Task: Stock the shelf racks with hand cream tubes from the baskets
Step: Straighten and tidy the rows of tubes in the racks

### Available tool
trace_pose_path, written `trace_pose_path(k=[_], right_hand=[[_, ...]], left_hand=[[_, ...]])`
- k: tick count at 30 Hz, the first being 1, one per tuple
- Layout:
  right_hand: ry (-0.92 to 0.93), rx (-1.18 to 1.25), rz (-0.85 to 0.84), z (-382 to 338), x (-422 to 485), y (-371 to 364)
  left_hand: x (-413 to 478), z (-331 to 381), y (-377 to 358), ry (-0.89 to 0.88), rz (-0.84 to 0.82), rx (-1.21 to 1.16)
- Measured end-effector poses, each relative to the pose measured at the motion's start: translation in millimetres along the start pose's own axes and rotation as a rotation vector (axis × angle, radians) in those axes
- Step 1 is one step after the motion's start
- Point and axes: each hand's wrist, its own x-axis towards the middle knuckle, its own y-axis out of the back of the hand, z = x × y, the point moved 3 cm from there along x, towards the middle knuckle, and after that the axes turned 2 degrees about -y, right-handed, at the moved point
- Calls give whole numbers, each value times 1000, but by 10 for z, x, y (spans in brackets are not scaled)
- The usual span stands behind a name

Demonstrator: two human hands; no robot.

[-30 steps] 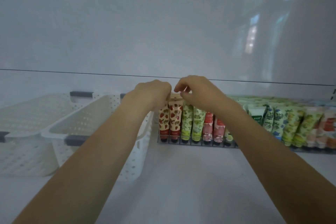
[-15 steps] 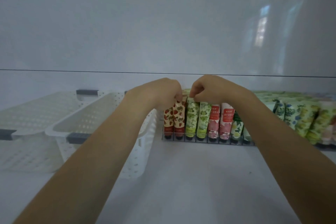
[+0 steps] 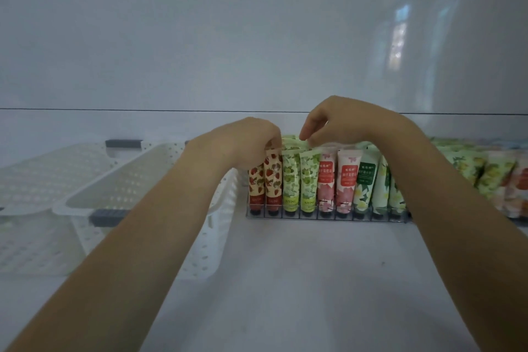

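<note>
The wire rack (image 3: 328, 216) stands on the white shelf (image 3: 314, 280), filled with upright hand cream tubes. At its left end are strawberry tubes (image 3: 267, 180), then green-leaf tubes (image 3: 300, 180), pink tubes (image 3: 337, 180) and dark-label tubes (image 3: 365, 186). Over the rack's left end the left hand (image 3: 245, 143) is curled onto the strawberry tubes' tops (its fingers are hidden, so I cannot tell whether it grips them). Above the rack the right hand (image 3: 343, 123), fingers bent, pinches the crimped top of the green-leaf tubes. Just left of the rack sits a white basket (image 3: 85, 204), with a second basket (image 3: 43, 168) beyond it. Right of the rack, more tubes (image 3: 485, 174) stand blurred
</note>
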Motion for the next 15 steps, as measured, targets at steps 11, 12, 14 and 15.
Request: trace_pose_path(k=[11, 12, 14, 15], right_hand=[[-44, -90, -53, -27, 40, -152], [-38, -83, -53, -22, 31, -121], [-7, -40, -15, -17, 14, -3], [18, -17, 14, -20, 16, 77]], left_hand=[[9, -62, -50, 121, -67, 90], [4, -48, -41, 119, -66, 86], [-15, -33, 5, 122, -61, 76], [-23, -42, 53, 129, -54, 76]])
